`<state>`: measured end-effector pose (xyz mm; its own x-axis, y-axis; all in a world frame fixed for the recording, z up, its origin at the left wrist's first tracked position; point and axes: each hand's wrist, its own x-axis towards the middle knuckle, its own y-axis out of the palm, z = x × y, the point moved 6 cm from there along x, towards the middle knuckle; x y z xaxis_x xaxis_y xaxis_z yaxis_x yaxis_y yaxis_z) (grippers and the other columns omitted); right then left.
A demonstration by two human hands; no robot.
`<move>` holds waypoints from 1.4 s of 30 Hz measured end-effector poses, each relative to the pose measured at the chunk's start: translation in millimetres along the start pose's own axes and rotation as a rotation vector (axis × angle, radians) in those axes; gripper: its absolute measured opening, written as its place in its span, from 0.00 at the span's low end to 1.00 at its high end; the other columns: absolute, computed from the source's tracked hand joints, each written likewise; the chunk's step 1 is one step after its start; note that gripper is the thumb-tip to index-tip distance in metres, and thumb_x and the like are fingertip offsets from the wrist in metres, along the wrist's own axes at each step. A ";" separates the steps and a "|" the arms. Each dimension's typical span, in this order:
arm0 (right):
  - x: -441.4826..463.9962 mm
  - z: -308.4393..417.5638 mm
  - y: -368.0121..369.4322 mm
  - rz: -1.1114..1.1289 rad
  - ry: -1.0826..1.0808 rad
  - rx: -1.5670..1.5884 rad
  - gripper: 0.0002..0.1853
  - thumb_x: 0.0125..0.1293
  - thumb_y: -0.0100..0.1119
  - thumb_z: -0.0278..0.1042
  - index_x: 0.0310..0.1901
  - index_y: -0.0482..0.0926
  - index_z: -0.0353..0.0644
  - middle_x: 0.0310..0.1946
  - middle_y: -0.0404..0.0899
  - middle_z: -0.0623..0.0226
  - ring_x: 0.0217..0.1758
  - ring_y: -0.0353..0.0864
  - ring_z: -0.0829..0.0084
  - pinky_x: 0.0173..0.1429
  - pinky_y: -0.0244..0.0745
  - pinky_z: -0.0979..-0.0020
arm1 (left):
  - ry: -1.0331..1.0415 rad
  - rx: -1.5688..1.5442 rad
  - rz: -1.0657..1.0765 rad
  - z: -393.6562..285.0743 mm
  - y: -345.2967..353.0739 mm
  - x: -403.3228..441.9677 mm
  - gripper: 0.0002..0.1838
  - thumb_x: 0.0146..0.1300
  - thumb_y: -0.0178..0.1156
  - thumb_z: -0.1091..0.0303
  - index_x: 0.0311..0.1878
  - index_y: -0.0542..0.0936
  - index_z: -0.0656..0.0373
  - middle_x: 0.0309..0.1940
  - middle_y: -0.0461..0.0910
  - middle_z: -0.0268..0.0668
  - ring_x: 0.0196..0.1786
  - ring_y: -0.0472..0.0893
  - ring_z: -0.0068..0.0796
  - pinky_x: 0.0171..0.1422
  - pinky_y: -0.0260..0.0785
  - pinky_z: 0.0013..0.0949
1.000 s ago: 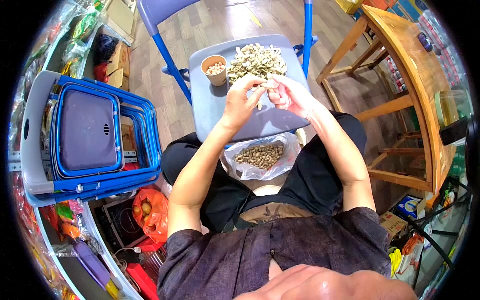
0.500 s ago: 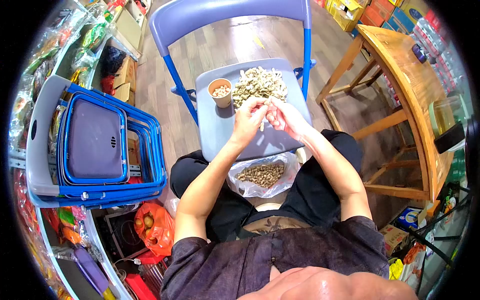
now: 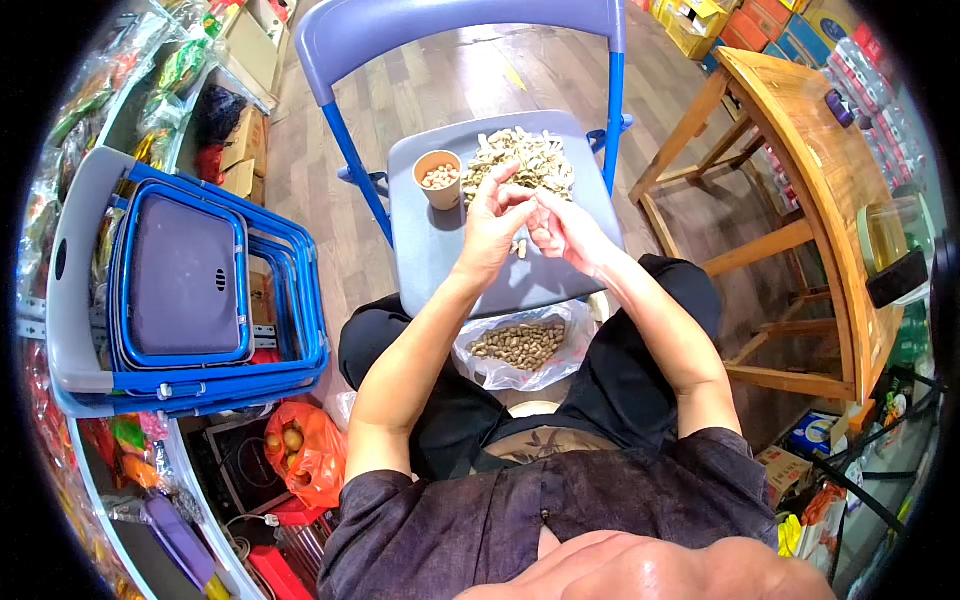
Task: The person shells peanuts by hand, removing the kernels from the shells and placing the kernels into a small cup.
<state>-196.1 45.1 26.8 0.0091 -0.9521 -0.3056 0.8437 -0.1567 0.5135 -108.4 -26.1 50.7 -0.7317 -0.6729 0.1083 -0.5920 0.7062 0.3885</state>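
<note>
My left hand [image 3: 492,222] and my right hand [image 3: 568,236] meet fingertip to fingertip above the grey-blue chair seat [image 3: 430,265]. Their thumbs and fingers pinch around a small peanut, mostly hidden by the fingers. Some upper fingers of my left hand are raised away from the pinch. Just below the hands, loose peanut pieces [image 3: 521,248] lie on the seat. Behind them is a heap of peanut shells [image 3: 530,155]. To the left stands a paper cup [image 3: 443,196] holding shelled peanuts [image 3: 440,177]. Unshelled peanuts [image 3: 520,346] fill part of a clear plastic bag [image 3: 575,345] between my legs.
Folded blue chairs [image 3: 190,280] lean by the packed shelves at left. An orange bag [image 3: 315,465] of round produce sits below them. A wooden table [image 3: 810,150] stands at right, with a jar [image 3: 885,230] and a dark phone-like object [image 3: 897,278] on its edge.
Upper fingers of my left hand have lifted and spread, while its thumb stays by my right fingertips. My right hand has hardly moved. The whole view has shifted slightly.
</note>
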 end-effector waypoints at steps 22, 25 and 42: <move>1.5 -0.1 2.9 0.023 0.103 0.043 0.21 0.71 0.44 0.59 0.30 0.71 0.51 0.19 0.62 0.82 0.17 0.55 0.86 0.21 0.47 0.81 | 0.023 0.028 -0.023 4.9 -4.7 5.9 0.22 0.60 0.61 0.80 0.58 0.72 0.58 0.35 0.79 0.32 0.34 0.77 0.19 0.42 0.71 0.25; -1.3 1.8 2.6 0.031 0.107 0.041 0.21 0.70 0.44 0.60 0.30 0.70 0.51 0.19 0.61 0.83 0.18 0.55 0.86 0.21 0.45 0.81 | -0.013 -0.022 0.024 0.7 -4.5 6.8 0.37 0.59 0.62 0.80 0.70 0.59 0.57 0.37 0.81 0.36 0.36 0.79 0.22 0.46 0.73 0.27; 0.6 1.0 -20.6 0.012 0.046 -0.254 0.26 0.67 0.42 0.58 0.37 0.76 0.40 0.22 0.71 0.76 0.21 0.65 0.83 0.22 0.57 0.80 | 0.009 0.083 0.088 0.2 2.6 2.5 0.27 0.57 0.59 0.84 0.61 0.70 0.58 0.32 0.81 0.34 0.33 0.78 0.19 0.40 0.73 0.24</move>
<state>-214.1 47.5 16.8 0.0393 -0.9398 -0.3396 0.9511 -0.0690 0.3010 -111.9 -25.9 51.8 -0.7790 -0.6096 0.1471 -0.5522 0.7780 0.2998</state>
